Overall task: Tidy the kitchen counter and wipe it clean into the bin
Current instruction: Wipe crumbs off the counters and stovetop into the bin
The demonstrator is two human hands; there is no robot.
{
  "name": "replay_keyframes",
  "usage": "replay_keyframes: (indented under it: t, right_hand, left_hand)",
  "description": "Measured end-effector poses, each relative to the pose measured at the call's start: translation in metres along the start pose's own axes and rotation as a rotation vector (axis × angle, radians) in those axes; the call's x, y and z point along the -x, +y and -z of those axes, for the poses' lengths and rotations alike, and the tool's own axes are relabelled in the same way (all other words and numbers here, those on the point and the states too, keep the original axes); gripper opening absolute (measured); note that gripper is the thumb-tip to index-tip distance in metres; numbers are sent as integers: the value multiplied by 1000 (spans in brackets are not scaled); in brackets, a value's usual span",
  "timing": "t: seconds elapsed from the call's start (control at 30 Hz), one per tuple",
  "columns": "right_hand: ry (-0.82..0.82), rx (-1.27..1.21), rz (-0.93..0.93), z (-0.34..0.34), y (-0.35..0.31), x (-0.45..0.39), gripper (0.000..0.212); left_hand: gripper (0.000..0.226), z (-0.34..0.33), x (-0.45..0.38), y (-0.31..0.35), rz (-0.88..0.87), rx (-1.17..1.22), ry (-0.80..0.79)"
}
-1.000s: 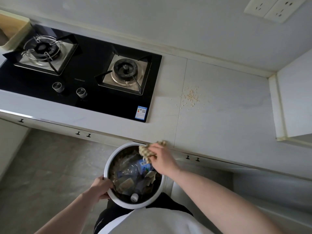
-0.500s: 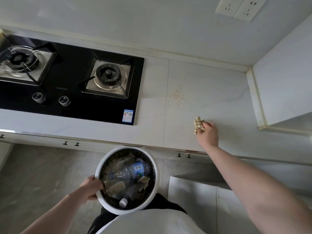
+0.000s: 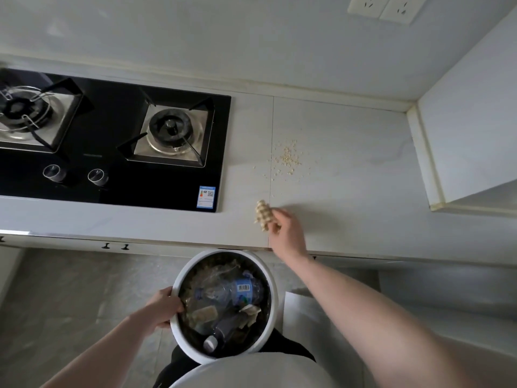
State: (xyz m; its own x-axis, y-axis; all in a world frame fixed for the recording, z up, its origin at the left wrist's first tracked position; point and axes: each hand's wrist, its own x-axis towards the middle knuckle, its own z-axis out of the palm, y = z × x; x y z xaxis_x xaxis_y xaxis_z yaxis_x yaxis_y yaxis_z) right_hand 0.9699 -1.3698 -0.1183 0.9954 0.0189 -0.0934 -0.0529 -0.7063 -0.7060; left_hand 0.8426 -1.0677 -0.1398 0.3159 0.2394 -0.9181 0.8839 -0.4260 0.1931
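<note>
My right hand [image 3: 285, 231] grips a bunched beige checked cloth [image 3: 263, 214] on the pale counter [image 3: 349, 191], close to its front edge. A small scatter of crumbs [image 3: 288, 161] lies farther back on the counter, apart from the cloth. Below the counter edge is a round white bin [image 3: 272, 303] with plastic bottles and scraps inside. My left hand [image 3: 163, 308] grips the bin's left rim and holds it under the edge.
A black two-burner gas hob [image 3: 112, 141] fills the counter's left side. A white side panel [image 3: 470, 130] closes off the counter on the right. Wall sockets [image 3: 383, 7] sit high on the back wall. Grey floor lies below.
My right hand with the cloth went from the bin's rim out onto the counter on the right, then slid left along the counter's front. The left hand keeps hold of the bin.
</note>
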Motion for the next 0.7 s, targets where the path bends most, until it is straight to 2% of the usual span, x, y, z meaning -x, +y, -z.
replay_keyframes:
  t: [0.13, 0.3, 0.5, 0.6, 0.7]
  right_hand:
    - [207, 113, -54, 44, 35, -75, 38]
    - [267, 280, -18, 81, 63, -155, 39]
    - [150, 309, -69, 54, 52, -190, 32]
    - [36, 361, -93, 34, 50, -200, 38]
    - [-23, 386, -29, 26, 46, -199, 43]
  left_hand:
    - [42, 4, -3, 5, 0, -29, 2]
    - [45, 10, -8, 11, -8, -67, 31]
    - [48, 16, -14, 10, -16, -97, 63]
    - [48, 17, -13, 12, -15, -118, 53]
    - [48, 15, -11, 13, -16, -106, 47]
